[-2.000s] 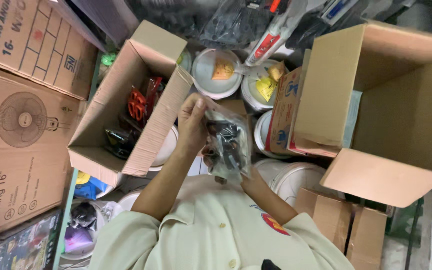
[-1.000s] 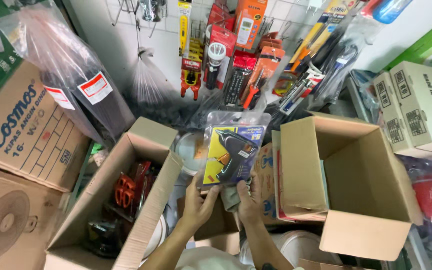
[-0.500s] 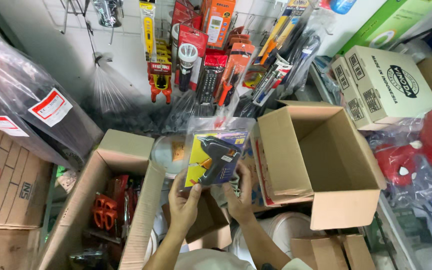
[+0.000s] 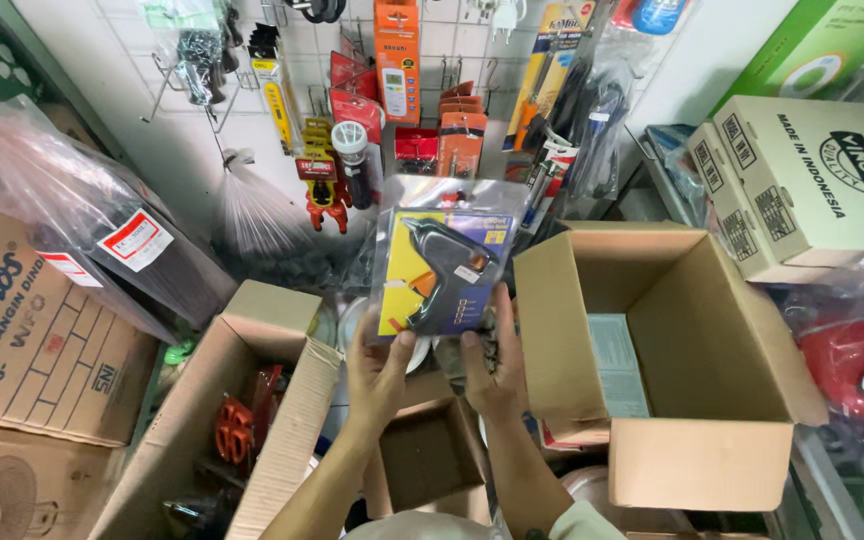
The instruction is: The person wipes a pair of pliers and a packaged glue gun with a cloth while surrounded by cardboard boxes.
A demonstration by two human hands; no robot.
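Observation:
I hold up a blister pack with a black glue gun on a yellow and blue card. My left hand grips its lower left corner, and my right hand grips the lower right edge, with something dark also tucked in its fingers. The pack is raised in front of a white wire grid wall hung with packaged tools. An open, nearly empty cardboard box sits just right of my right hand.
A second open box with orange-handled tools stands at lower left, and a small open box lies below my hands. Large fan cartons stack at left. Cartons and red items in plastic sit at right.
I lifted a packet from chest height, and now a glue gun pack is raised toward the wall display. My view tilted up from the boxes to the hanging goods.

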